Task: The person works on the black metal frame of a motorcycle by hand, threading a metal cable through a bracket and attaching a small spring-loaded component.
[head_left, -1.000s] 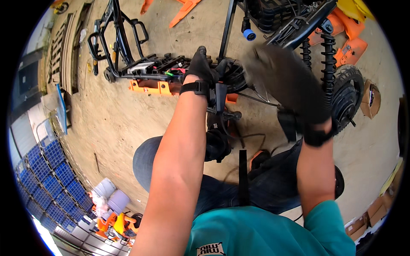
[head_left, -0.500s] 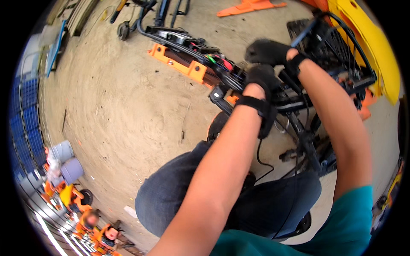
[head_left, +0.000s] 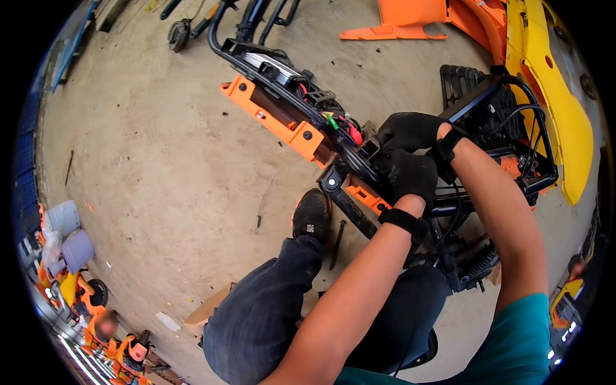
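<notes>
Both my hands wear black gloves and are close together at the middle of a black tubular vehicle frame [head_left: 350, 154]. My left hand [head_left: 412, 176] is curled against the frame's tubes, its fingertips hidden. Just beyond it, my right hand [head_left: 410, 131] is closed with the knuckles up; whatever it grips is hidden. Left of the hands, red and green wire connectors [head_left: 353, 133] lie in the frame beside a silver finned box [head_left: 269, 67]. An orange plastic side panel [head_left: 273, 119] runs along the frame's near left side, and a smaller orange piece [head_left: 366, 197] lies below my left hand.
A yellow body panel [head_left: 555, 109] and orange panels [head_left: 417, 18] lie beyond the frame. A long bolt [head_left: 337, 245] is on the floor beside my shoe [head_left: 312, 215]. Buckets [head_left: 78, 249] and orange vehicles [head_left: 106, 327] stand at the left, with a person among them.
The view has shifted, bringing my left shoe and the bolt into sight. My hands remain together at the frame, the right one slightly nearer its middle.
</notes>
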Motion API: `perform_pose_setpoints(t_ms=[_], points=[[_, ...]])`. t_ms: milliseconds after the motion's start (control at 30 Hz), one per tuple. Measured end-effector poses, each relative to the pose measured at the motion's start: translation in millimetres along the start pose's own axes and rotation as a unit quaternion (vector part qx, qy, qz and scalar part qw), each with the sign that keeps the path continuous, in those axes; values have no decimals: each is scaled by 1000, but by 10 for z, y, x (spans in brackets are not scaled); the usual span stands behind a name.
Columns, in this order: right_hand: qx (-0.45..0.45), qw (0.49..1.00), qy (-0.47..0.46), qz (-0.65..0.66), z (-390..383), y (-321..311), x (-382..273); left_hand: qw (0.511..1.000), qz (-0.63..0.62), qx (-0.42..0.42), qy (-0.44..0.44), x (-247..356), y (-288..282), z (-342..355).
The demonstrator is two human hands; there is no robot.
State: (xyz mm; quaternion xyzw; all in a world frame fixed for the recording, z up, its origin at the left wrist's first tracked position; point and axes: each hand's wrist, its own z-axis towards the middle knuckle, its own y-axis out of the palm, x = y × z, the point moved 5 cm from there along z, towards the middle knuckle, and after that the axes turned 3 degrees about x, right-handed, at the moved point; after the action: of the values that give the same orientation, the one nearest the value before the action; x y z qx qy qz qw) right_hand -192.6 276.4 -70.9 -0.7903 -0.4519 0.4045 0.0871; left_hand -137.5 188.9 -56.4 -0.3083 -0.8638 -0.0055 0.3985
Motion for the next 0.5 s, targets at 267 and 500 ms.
perform_pose_setpoints(t_ms=[267,500], points=[[23,997,5,70,64,195,196,990,-45,44,126,-6,97,-77],[-10,1000,-19,16,152,214,163,960,132,51,241,-125,209,38]])
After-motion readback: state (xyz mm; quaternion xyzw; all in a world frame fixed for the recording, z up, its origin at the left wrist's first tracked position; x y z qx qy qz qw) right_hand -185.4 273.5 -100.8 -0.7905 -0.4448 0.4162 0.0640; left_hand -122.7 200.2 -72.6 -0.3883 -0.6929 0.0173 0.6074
